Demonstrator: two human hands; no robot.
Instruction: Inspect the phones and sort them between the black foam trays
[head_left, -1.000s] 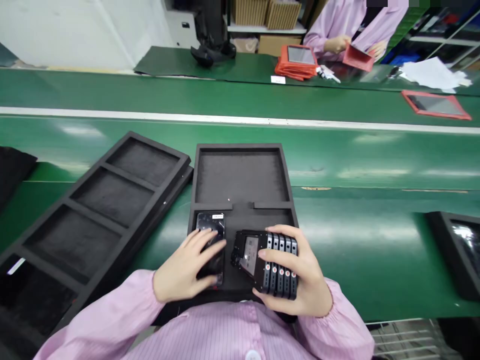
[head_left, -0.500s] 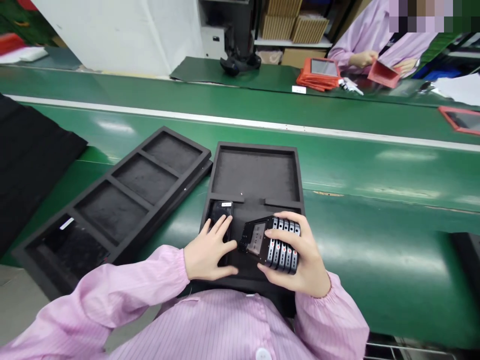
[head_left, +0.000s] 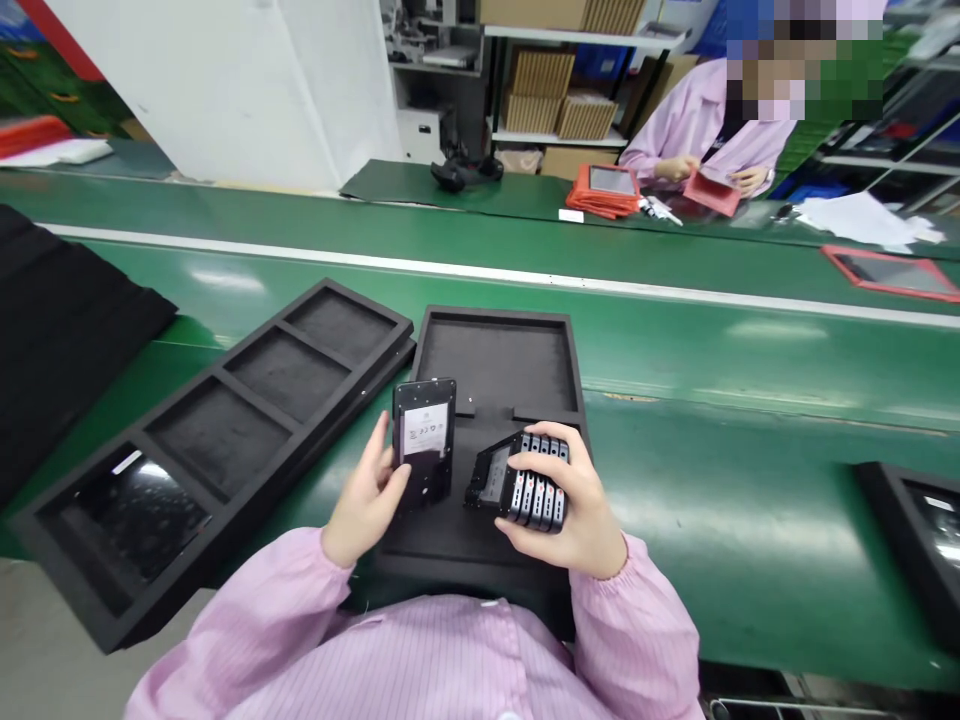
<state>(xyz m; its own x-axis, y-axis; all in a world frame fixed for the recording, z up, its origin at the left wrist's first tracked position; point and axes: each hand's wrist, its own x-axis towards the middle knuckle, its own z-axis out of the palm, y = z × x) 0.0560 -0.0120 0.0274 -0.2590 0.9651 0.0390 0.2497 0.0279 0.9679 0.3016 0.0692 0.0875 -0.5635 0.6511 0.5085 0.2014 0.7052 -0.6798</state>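
Observation:
My left hand (head_left: pixel 365 497) grips a black phone-like device (head_left: pixel 424 438), held upright over the black foam tray (head_left: pixel 495 330) with its white-labelled back toward me. My right hand (head_left: pixel 570 510) is wrapped round a stack of several black devices (head_left: pixel 525 485) with red and white side marks, resting just above the tray's near section. The tray's far compartment is bare foam. Both pink sleeves show at the bottom.
A long black foam tray (head_left: pixel 225 440) with several compartments lies to the left, one dark device (head_left: pixel 142 510) in its nearest cell. Black foam (head_left: pixel 52 320) sits far left, another tray (head_left: pixel 915 530) far right. Across the green conveyor (head_left: pixel 750 350) a person in pink handles red-cased tablets (head_left: pixel 607 190).
My left hand has lifted the phone-like device out of the tray and turned it upright, label side facing me. The right hand keeps its stack. The camera view rose.

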